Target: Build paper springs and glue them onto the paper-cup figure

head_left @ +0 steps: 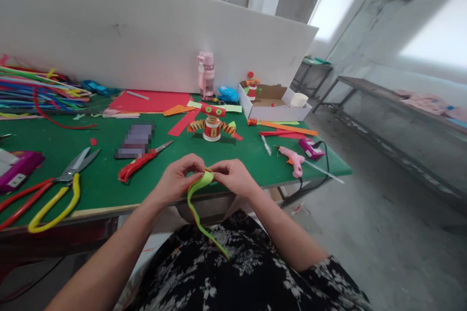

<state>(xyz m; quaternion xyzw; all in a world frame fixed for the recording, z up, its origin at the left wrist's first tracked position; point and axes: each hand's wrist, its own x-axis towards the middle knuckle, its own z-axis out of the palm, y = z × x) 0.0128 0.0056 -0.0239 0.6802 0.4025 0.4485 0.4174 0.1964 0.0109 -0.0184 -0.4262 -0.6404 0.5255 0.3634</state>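
Observation:
Both of my hands meet at the table's near edge over a green and orange-red paper strip [195,209]. My left hand [182,177] pinches the strip's top from one side. From the other side, my right hand [233,176] pinches the same end, thumb and finger closed. The strip's loose tail curls down over my lap. Just beyond my hands stands a paper-cup figure [211,129] with accordion-folded orange arms and a red roll on top with green eyes.
Scissors [75,175], a red-handled knife [142,160] and a phone [135,141] lie left. A pink glue gun [294,160] with its cord is right. Behind are pipe cleaners [40,92], red paper [156,102], a pink bottle [206,77] and a white box [273,104].

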